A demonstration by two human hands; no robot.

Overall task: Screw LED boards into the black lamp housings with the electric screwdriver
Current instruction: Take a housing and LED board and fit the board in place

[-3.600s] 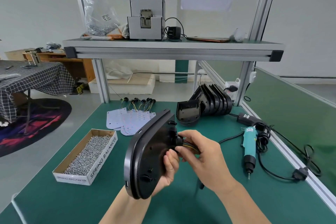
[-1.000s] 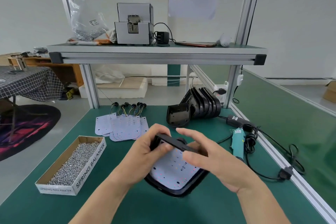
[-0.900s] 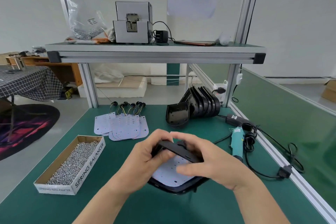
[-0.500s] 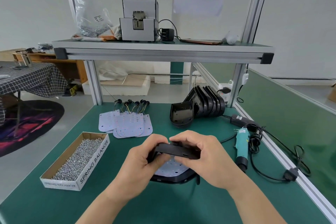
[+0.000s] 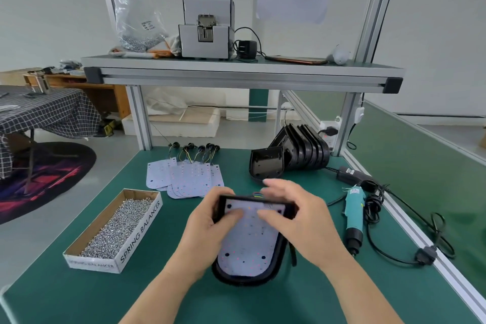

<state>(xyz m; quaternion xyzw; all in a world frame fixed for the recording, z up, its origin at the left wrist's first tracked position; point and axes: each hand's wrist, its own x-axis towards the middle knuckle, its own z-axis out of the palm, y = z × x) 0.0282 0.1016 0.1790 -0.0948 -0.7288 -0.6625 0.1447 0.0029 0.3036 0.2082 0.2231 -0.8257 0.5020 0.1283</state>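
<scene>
A black lamp housing (image 5: pixel 278 264) lies open side up on the green mat, a white LED board (image 5: pixel 249 242) seated inside it. My left hand (image 5: pixel 207 231) grips the housing's far left corner, thumb on the board. My right hand (image 5: pixel 297 218) holds the far right corner, thumb pressing the board and fingers spread over the far edge. The teal electric screwdriver (image 5: pixel 355 214) lies on the mat to the right, untouched. A fan of loose LED boards (image 5: pixel 184 177) with wires lies farther back.
A cardboard box of screws (image 5: pixel 115 231) sits at the left. A stack of black housings (image 5: pixel 299 151) stands at the back right, one leaning in front. The screwdriver's cable and power brick (image 5: pixel 349 173) trail along the right rail. An overhead shelf (image 5: pixel 236 71) carries a screw feeder.
The housing was turned from its edge to lie flat with the board facing up. Both thumbs have come onto the board near its far end.
</scene>
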